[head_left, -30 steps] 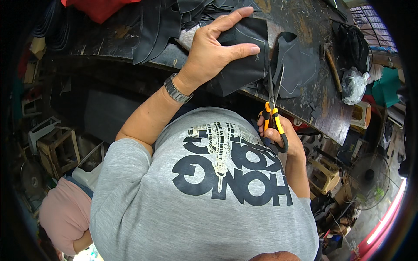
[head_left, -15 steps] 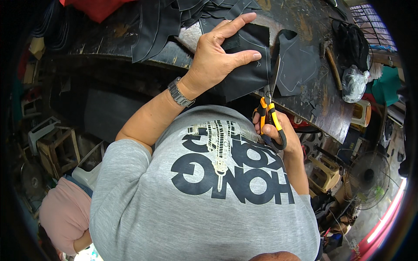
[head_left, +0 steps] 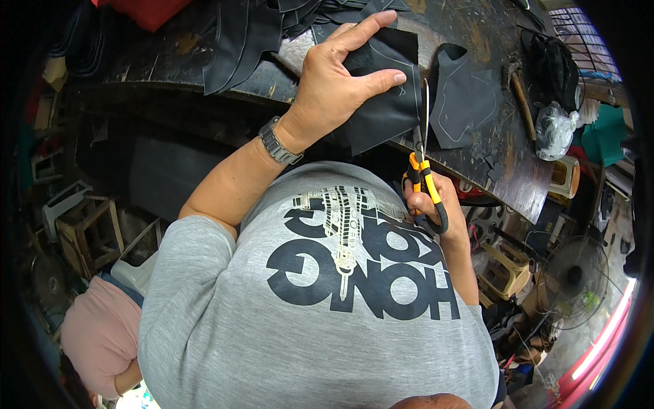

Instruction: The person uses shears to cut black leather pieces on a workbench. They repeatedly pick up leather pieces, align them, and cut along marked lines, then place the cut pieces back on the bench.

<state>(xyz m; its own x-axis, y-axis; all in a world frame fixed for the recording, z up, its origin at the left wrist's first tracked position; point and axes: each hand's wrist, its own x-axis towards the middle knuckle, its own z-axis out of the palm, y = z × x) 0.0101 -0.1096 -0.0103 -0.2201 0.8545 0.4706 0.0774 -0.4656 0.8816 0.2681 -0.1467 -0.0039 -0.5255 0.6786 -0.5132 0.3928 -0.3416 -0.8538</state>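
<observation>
A black leather-like piece (head_left: 381,112) with a pale line marked along its right side hangs partly past the near edge of the table. My left hand (head_left: 334,75) grips it from the left, the thumb lying on its face and the other fingers toward its far edge, partly behind it. In my right hand (head_left: 439,201) are scissors (head_left: 426,170) with yellow and black handles. Their blades point away from me, along the right edge of the piece; one blade shows in front, and the other is partly hidden at the edge.
On the dark worn table (head_left: 470,27) lie another marked black piece (head_left: 463,102), a pile of black cut pieces (head_left: 245,48), a hammer (head_left: 523,105) and a clear plastic bag (head_left: 555,133). A fan (head_left: 574,281) stands at right. Another person (head_left: 102,334) is at lower left.
The scissor blades have drawn closer together and the upright blade has swung slightly left. The black piece and my left hand have shifted a little left and away from me.
</observation>
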